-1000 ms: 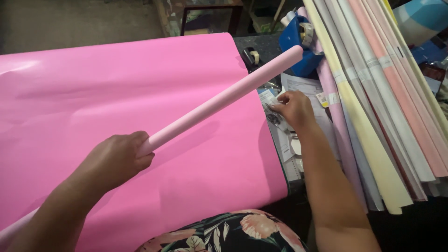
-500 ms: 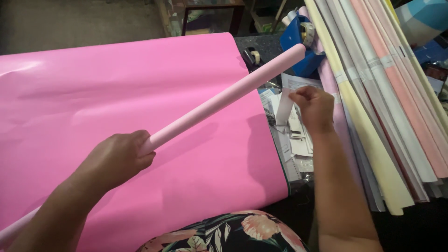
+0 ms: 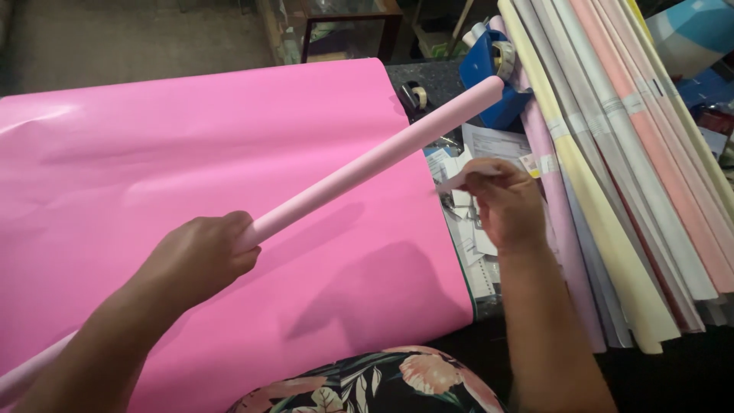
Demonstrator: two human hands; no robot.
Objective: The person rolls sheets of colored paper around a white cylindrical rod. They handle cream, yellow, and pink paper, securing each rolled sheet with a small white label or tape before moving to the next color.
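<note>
Left hand is wrapped tight around a pale pink rolled tube, holding it slanted up and to the right above the big pink sheet that lies spread flat over the table. Right hand is off the sheet's right edge, fingers pinched on a small pale strip or slip; cannot tell whether it is tape or paper. It hovers over a clutter of white paper slips and labels in the gap just beside the sheet. Step in hand, as a judgement: the roll is kept closed with one hand while the other fetches a small piece to fix it. The next move would call for bringing that piece onto the tube's seam without the left grip slackening, or the roll could spring loose. Beyond the tube's far end sits a blue tape dispenser with a pale tape roll in it, and a smaller tape roll lies near the sheet's corner. On the right, a stack of long rolled sheets in cream, grey, lilac and salmon lies fanned, some with small white label bands. Floral fabric shows at the bottom edge.
</note>
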